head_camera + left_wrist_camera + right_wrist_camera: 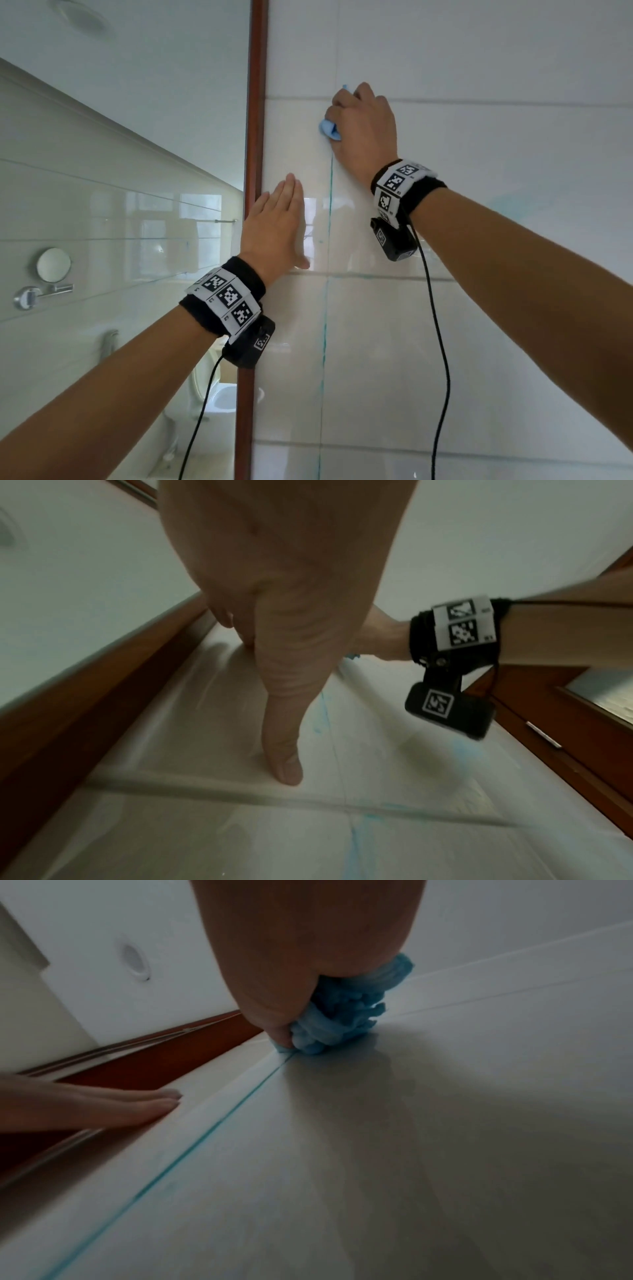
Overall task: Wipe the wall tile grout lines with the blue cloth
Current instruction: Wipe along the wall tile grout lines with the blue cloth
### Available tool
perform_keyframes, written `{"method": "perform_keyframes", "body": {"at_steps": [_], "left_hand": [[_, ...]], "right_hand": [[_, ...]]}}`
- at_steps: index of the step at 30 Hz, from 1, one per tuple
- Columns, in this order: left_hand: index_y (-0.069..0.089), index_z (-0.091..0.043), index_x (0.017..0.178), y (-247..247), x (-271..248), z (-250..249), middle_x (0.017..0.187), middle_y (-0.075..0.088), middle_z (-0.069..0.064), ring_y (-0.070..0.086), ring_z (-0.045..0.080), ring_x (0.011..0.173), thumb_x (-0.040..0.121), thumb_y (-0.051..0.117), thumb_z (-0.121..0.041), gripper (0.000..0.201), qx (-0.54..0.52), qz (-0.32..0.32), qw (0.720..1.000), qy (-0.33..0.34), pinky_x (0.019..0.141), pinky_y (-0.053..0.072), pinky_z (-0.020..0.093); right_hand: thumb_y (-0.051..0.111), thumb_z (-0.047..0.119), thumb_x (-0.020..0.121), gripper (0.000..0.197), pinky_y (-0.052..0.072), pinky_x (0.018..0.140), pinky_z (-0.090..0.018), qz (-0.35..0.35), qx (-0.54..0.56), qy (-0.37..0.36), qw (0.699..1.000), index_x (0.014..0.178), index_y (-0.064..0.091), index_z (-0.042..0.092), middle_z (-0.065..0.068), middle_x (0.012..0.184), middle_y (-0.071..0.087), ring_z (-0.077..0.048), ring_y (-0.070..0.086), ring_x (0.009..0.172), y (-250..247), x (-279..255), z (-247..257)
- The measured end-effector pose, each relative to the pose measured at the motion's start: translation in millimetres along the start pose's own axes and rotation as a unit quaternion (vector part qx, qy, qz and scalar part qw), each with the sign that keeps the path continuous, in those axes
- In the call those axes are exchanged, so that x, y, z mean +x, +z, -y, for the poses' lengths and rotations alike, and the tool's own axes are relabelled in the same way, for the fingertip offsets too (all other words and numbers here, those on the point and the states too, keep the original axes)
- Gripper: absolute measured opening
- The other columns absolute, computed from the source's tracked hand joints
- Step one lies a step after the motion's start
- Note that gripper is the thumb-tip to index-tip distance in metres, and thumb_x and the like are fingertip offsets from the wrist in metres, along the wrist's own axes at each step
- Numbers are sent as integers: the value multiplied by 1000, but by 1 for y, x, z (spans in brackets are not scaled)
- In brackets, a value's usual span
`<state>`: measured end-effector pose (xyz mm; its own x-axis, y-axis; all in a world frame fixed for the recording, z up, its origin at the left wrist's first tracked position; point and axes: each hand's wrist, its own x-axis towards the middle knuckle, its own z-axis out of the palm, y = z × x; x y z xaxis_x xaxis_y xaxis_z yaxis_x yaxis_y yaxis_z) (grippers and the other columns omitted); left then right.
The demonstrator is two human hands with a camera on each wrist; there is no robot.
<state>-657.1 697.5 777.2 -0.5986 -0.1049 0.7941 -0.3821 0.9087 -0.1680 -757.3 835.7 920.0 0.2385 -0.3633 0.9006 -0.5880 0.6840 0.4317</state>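
My right hand [359, 120] grips a bunched blue cloth [329, 129] and presses it against the white tiled wall [479, 222], where the vertical grout line [330, 212] meets a horizontal one. In the right wrist view the blue cloth [339, 1020] sits at the top end of the blue-stained grout line [212, 1123], under my right hand [294, 982]. My left hand [274, 222] lies flat on the tile with straight fingers, lower and left of the cloth, beside the wooden frame. The left wrist view shows the left hand [274, 647] resting on the tile, thumb stretched out.
A red-brown wooden frame [255, 137] runs vertically just left of my left hand, with a mirror [120, 205] beyond it reflecting a toilet and a round mirror. Black cables [435, 325] hang from both wrist cameras. Horizontal grout lines [376, 275] cross the wall lower down.
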Motion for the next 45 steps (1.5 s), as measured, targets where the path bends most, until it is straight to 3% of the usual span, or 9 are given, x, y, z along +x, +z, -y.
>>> {"method": "perform_keyframes", "body": {"at_steps": [7, 12, 15, 19, 22, 24, 31, 39, 45], "left_hand": [[-7, -9, 166, 1, -3, 7, 175, -8, 6, 1, 18, 162, 69, 89, -60, 145, -18, -15, 1000, 16, 131, 7, 36], [-6, -10, 166, 0, -4, 8, 175, -8, 5, 1, 18, 162, 69, 89, -60, 145, -26, -9, 1000, 14, 131, 7, 35], [-6, -9, 166, -1, -4, 7, 175, -7, 5, 2, 19, 162, 69, 89, -60, 145, -22, -11, 1000, 14, 131, 7, 36], [-5, -9, 166, -1, -5, 7, 175, -7, 6, 2, 19, 162, 69, 89, -61, 145, -15, -13, 1000, 11, 131, 7, 36], [-7, -9, 166, -1, -5, 5, 175, -7, 6, 2, 20, 162, 69, 88, -62, 146, -14, -11, 1000, 11, 131, 7, 36], [-7, -9, 165, -2, -4, 4, 175, -8, 6, 2, 20, 162, 70, 88, -61, 145, -12, -6, 1000, 10, 131, 6, 36], [-7, -10, 166, 0, -5, 9, 175, -8, 5, -1, 18, 162, 72, 87, -61, 142, -29, -8, 999, 19, 131, 3, 35], [-6, -9, 166, 1, -7, 10, 175, -7, 6, 0, 19, 162, 74, 84, -63, 140, -17, -13, 999, 26, 131, 2, 35], [-6, -9, 166, 7, -5, 14, 176, -6, 6, 0, 19, 162, 73, 84, -65, 141, -17, -20, 999, 26, 130, 1, 33]], "right_hand": [[61, 9, 80, 18, 38, 66, -36, -9, 6, -95, 995, 86, 76, 17, 0, 98, 68, -30, 57, 89, 8, -36, -3], [51, 11, 93, 24, 42, 80, -42, 7, -5, 62, 998, 96, 74, 13, -4, 108, 64, -32, 52, 107, -6, 12, -19], [49, 7, 90, 25, 36, 78, -39, 9, -2, 71, 997, 90, 74, 13, -5, 105, 64, -32, 52, 107, -7, 12, -10], [56, 5, 80, 21, 32, 70, -36, 37, 10, -49, 998, 79, 74, 15, -4, 98, 66, -34, 55, 94, -5, -37, 2], [41, 13, 80, 31, 31, 65, -36, 47, 14, -114, 992, 70, 70, 17, -3, 94, 65, -32, 55, 87, -8, -45, -3], [32, 20, 82, 40, 30, 65, -37, 37, 9, -100, 994, 70, 69, 17, -4, 94, 65, -33, 54, 90, -8, -30, -7], [51, 7, 84, 26, 27, 69, -35, 34, -5, 18, 999, 77, 75, 14, -4, 97, 64, -31, 55, 98, -5, -17, 6], [60, 4, 75, 18, 32, 64, -33, 24, 2, -133, 991, 74, 71, 17, -2, 94, 66, -30, 56, 83, -3, -80, 11], [52, 10, 90, 24, 37, 71, -39, 14, 12, 44, 999, 80, 74, 14, -5, 98, 63, -32, 53, 100, -8, -20, -1]]}}
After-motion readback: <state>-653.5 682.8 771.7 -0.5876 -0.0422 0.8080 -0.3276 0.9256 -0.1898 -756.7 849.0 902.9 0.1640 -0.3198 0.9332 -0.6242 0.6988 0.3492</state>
